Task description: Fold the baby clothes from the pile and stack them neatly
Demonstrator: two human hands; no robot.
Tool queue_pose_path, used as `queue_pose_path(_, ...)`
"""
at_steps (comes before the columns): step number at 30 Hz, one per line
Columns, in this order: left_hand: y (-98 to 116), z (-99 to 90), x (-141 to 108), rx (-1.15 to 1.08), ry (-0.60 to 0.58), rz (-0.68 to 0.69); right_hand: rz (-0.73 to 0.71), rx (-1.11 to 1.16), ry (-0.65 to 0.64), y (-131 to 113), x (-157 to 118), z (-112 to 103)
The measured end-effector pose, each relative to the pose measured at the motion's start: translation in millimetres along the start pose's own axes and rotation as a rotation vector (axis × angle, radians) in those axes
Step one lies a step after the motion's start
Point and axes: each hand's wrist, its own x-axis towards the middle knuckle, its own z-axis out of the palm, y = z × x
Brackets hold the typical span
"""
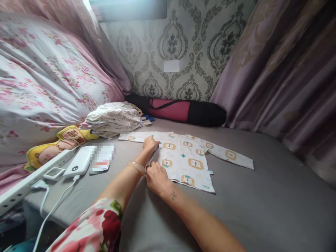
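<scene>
A small long-sleeved shirt [181,157], white with tan lion-like prints and green motifs, lies spread on the grey bed sheet [252,206]. Both its sleeves reach out sideways. At the left armpit, my left hand [151,145] is closed on the shirt, fingers pinched together. Closer to me, my right hand [157,177] grips the shirt's lower left corner, its fingertips partly hidden. The side edge between the two hands looks slightly lifted. A small tag [211,172] sticks out from the opposite side seam.
Behind the left sleeve is a heap of light clothes [115,117]. A long black and maroon bag [175,111] lies along the wall. At left are a yellow plush pillow [52,148], a white power bank [79,161] with a cable, a partly blurred flat item [102,158] and a power strip [34,176].
</scene>
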Motion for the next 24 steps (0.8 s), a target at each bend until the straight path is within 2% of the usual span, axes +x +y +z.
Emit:
queue_pose_path(4, 0, 3.5, 3, 0.031, 0.012, -0.001, 0.003, -0.019, 0.015, -4, -2, 5)
queue_pose_path(7, 0, 1.4, 6, 0.073, 0.017, 0.047, 0.021, 0.01, 0.049, -1, -1, 9)
queue_pose_path(10, -1, -4.1, 9, 0.132, 0.051, 0.141, 0.091, 0.103, 0.073, 9, 1, 9)
queue_pose_path(15, -6, -7.8, 12, 0.257, 0.129, 0.357, 0.173, 0.326, 0.018, 26, 7, 6)
queue_pose_path(19, -14, -3.7, 13, 0.333, 0.142, 0.491, 0.056, 0.307, -0.044, 21, 1, 4)
queue_pose_path(22, -17, -3.1, 10, 0.367, 0.163, 0.505, -0.029, 0.247, -0.042, 12, -5, -5)
queue_pose_path(24, -16, -3.0, 4, 0.378, 0.222, 0.506, -0.098, 0.273, -0.116, 15, -6, -16)
